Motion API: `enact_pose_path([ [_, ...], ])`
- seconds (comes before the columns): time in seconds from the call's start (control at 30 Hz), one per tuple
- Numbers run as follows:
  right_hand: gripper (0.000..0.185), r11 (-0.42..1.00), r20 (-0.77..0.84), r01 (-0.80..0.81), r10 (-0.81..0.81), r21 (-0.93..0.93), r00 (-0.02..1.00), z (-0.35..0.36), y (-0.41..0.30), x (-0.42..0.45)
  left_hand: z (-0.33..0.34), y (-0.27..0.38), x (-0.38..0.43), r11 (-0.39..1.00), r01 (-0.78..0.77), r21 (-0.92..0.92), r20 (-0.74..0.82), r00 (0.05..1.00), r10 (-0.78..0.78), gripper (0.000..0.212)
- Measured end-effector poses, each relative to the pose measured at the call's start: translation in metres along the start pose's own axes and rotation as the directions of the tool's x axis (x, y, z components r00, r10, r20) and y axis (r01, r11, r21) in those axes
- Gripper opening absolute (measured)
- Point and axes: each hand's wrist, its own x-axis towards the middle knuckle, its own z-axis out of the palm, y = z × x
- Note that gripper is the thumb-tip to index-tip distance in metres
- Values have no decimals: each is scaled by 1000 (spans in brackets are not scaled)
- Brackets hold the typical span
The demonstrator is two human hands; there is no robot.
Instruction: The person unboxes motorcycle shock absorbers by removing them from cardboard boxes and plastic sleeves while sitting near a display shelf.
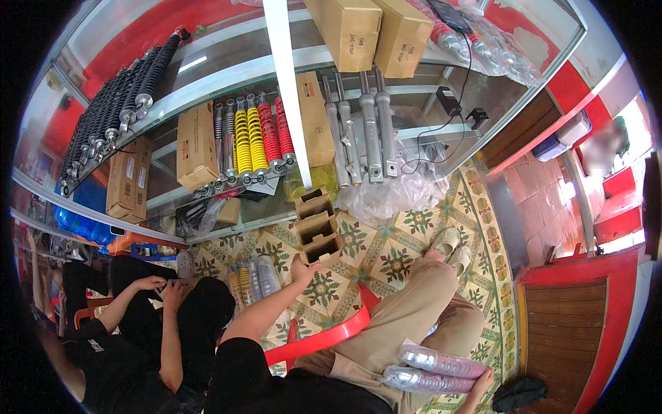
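Note:
My left hand (pixel 303 271) reaches forward over the tiled floor and touches the near end of a row of open cardboard boxes (pixel 316 227); whether its fingers grip the cardboard is hard to tell. On my lap at the lower right, my right hand (pixel 482 385) holds the ends of two plastic-wrapped shock absorbers (pixel 439 368) with pinkish-red springs. Several wrapped shock absorbers (pixel 252 279), some with yellow springs, lie on the floor left of my left forearm.
A glass display case (pixel 248 220) ahead holds shock absorbers (pixel 252 137), fork tubes (pixel 368 134) and cardboard boxes (pixel 196 145). A person (pixel 155 310) in black sits at my left. A red plastic chair (pixel 331 336) is beside my legs. Clear plastic wrap (pixel 398 196) lies near the case.

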Motion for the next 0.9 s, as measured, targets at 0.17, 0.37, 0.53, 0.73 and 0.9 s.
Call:
enact_pose_path([
  [0.17, 40, 997, -62, 52, -49, 59, 997, 1, 27, 9, 17, -4, 4, 999, 28, -44, -41, 999, -30, 58],
  [0.37, 39, 989, -7, 146, -145, 38, 989, -1, 49, 29, 39, -33, 10, 922, 267, -280, 32, 963, -269, 52],
  [0.53, 40, 986, -42, 158, -156, 47, 987, 6, 34, 11, 37, -11, -8, 505, 708, -493, 386, 699, -602, 44],
  [0.73, 41, 995, -1, 96, -96, 4, 995, -2, 17, 1, 37, 38, -34, 545, 811, -211, 668, 527, -525, 63],
  [0.9, 36, 995, -167, 93, -98, -35, 981, -1, -33, -19, 34, 110, -45, 676, 735, -61, 810, 432, -397, 61],
])
